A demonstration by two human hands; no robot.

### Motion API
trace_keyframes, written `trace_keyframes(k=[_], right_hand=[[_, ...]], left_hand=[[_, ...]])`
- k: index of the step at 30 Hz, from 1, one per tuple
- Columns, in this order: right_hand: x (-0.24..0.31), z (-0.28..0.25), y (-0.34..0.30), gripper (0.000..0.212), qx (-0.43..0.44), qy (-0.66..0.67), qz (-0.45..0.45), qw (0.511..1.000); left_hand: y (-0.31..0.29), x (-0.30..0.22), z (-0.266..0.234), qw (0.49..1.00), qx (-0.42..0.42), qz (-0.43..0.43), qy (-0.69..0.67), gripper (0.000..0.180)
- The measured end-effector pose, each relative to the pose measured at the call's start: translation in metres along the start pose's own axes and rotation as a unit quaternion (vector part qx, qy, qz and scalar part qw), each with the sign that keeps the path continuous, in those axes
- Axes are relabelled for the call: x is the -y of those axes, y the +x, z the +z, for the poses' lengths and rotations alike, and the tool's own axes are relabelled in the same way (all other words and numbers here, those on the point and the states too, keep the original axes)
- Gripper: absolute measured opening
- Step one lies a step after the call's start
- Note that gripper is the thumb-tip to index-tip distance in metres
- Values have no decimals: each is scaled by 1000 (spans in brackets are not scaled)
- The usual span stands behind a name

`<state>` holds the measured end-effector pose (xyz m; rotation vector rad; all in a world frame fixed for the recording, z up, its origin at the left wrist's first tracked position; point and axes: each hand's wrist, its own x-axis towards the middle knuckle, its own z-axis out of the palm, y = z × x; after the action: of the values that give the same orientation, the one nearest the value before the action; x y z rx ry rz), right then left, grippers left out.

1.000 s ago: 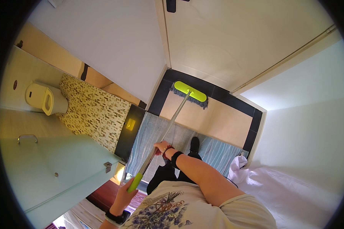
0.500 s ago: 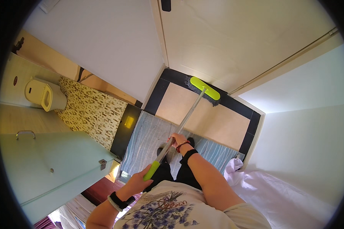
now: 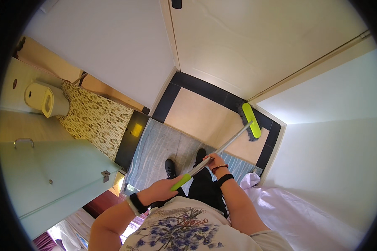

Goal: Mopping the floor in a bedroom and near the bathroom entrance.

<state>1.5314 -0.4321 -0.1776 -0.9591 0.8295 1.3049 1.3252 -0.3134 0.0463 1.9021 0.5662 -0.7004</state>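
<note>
I hold a mop with a lime-green plate, a grey fringed pad and a long grey pole. Its head rests on the floor near the right-hand corner by the door, over the dark border and the beige tile. Around the lime-green grip at the pole's near end, my left hand is closed. Farther up, the fingers of my right hand wrap round the grey pole. The pole slants from my waist toward the far right.
A cream door stands ahead, and a white wall bounds the right. Under my feet lies a grey-blue striped mat. Pale fabric spreads at lower right. To the left are a frosted glass door and a toilet.
The mop head has slid right along the floor by the door and turned more lengthwise. My right hand has moved right with the pole, and the left hand has shifted slightly up and right.
</note>
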Motion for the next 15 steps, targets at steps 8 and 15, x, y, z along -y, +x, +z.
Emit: trace_keyframes(k=[8, 15], right_hand=[[22, -21, 21, 10, 7, 95, -46, 994], [-27, 52, 14, 14, 4, -26, -8, 1000]], left_hand=[[29, -15, -17, 992, 25, -65, -105, 60], [-28, 39, -36, 985, -123, -5, -120, 55]])
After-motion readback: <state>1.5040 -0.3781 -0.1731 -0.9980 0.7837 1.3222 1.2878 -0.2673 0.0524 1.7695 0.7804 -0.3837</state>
